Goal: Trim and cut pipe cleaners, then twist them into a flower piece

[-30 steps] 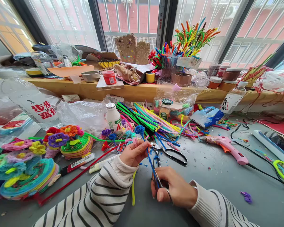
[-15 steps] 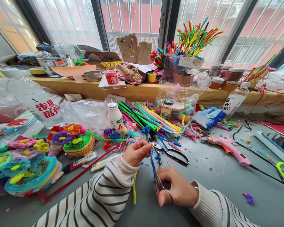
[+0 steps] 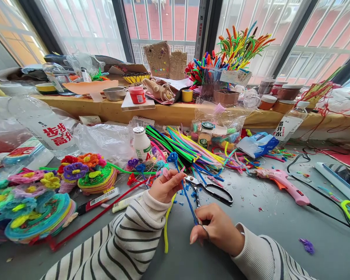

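My left hand [image 3: 165, 186] pinches the upper part of a blue pipe cleaner stem [image 3: 188, 198] just under its curled blue flower head [image 3: 172, 157]. Closed around small metal scissors, my right hand [image 3: 218, 230] meets the stem's lower end at its fingertips; only a thin handle loop of the scissors [image 3: 205, 232] shows. Both sleeves are white with black stripes. A yellow pipe cleaner [image 3: 166, 229] lies on the grey table beneath my left wrist. Black-handled scissors [image 3: 214, 191] rest just beyond my hands.
A pile of coloured pipe cleaners [image 3: 186, 149] and a small white bottle [image 3: 141, 144] lie ahead. Finished pipe-cleaner flower discs [image 3: 41, 212] crowd the left. A pink glue gun [image 3: 280, 181] with its cord lies right. A wooden shelf [image 3: 169, 112] holds jars and craft goods.
My right hand has closed in on the stem's lower end, and the scissor blades that pointed up along the stem no longer show. The flower head shifted slightly left.
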Available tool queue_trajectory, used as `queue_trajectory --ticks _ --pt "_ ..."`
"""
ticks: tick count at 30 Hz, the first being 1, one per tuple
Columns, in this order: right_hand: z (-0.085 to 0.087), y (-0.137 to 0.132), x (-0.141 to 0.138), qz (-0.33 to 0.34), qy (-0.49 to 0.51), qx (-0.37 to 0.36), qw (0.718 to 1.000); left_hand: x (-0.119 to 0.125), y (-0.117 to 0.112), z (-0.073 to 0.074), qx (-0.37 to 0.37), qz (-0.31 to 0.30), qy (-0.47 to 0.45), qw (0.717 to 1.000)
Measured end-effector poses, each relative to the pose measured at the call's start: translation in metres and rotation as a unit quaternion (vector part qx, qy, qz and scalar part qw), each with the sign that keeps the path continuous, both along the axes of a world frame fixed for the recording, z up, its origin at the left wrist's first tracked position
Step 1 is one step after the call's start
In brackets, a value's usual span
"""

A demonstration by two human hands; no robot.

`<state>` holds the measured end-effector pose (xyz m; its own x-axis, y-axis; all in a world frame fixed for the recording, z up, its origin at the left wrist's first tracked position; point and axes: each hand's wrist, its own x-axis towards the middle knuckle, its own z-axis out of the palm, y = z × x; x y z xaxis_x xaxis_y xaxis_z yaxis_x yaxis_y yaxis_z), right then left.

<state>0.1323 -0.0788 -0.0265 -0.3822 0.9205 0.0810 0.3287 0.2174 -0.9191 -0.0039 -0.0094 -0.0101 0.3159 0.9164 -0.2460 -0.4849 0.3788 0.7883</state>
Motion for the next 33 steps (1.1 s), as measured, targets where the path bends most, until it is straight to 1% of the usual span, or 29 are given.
queue_trajectory --ticks 4,7,14,19,26,33 --pt "-0.0021 0.0002 0.0009 0.001 -0.001 0.002 1.000 0.0014 0.0038 -0.0017 -0.013 0.010 0.010 1.000" --pt "-0.0008 0.0002 0.0021 0.006 -0.004 0.011 1.000 0.0007 0.0052 -0.0038 -0.002 0.007 0.005 1.000" --pt "0.0055 -0.0011 0.0055 0.076 0.001 0.014 0.997 -0.0010 0.0057 -0.0073 0.052 -0.031 0.000 0.998" --pt "0.0049 -0.0017 0.0061 0.110 -0.027 0.019 0.993 0.0005 0.0047 -0.0051 0.057 -0.041 0.007 0.998" --pt "0.0038 -0.0026 0.0032 0.117 -0.030 0.026 0.992 0.0033 0.0031 -0.0065 0.052 -0.037 0.002 0.998" --pt "-0.0006 -0.0025 0.0006 0.107 -0.028 0.007 0.994 0.0066 0.0022 -0.0054 0.039 -0.034 0.007 0.999"
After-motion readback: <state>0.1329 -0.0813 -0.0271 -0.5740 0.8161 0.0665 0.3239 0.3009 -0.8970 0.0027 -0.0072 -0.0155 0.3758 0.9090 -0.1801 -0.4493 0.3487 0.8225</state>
